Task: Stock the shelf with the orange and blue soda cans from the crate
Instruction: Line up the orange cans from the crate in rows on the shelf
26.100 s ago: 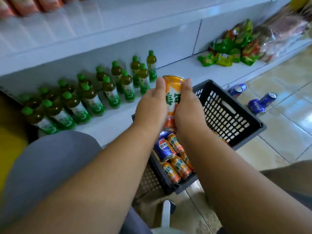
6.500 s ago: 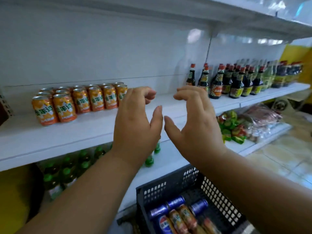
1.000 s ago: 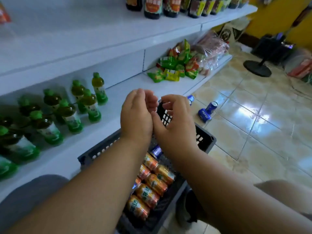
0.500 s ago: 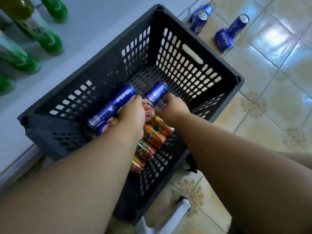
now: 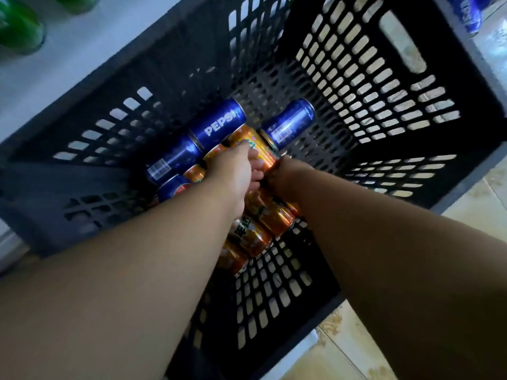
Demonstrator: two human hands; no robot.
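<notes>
Head view: a dark perforated plastic crate (image 5: pixel 365 86) filled most of the frame, standing on a pale tiled floor (image 5: pixel 356 349) beside a white lower shelf board (image 5: pixel 90 50). Both bare forearms reached down into it. The left hand (image 5: pixel 233 174) lay over an orange aluminium soda can (image 5: pixel 253 148) lying on its side on the crate bottom, with its fingers (image 5: pixel 247 153) curled across the can's upper surface. The right hand (image 5: pixel 285 178) met the same can from the other side, touching the left hand; its fingers were tucked under and hidden, so whether they were closed round the can could not be told.

Around the hands, more orange cans (image 5: pixel 270 215) lay side by side in a row toward the near wall. A blue Pepsi-labelled can (image 5: pixel 219 124) lay just to the left of the held can, with a second blue can (image 5: pixel 171 161) end to end behind it. Another blue can (image 5: pixel 289 120) lay just to the right. Outside the crate, at the top right corner, one more blue can (image 5: pixel 467 15) lay on the floor. Green bottle bases (image 5: pixel 20 28) stood on the shelf board at top left.
</notes>
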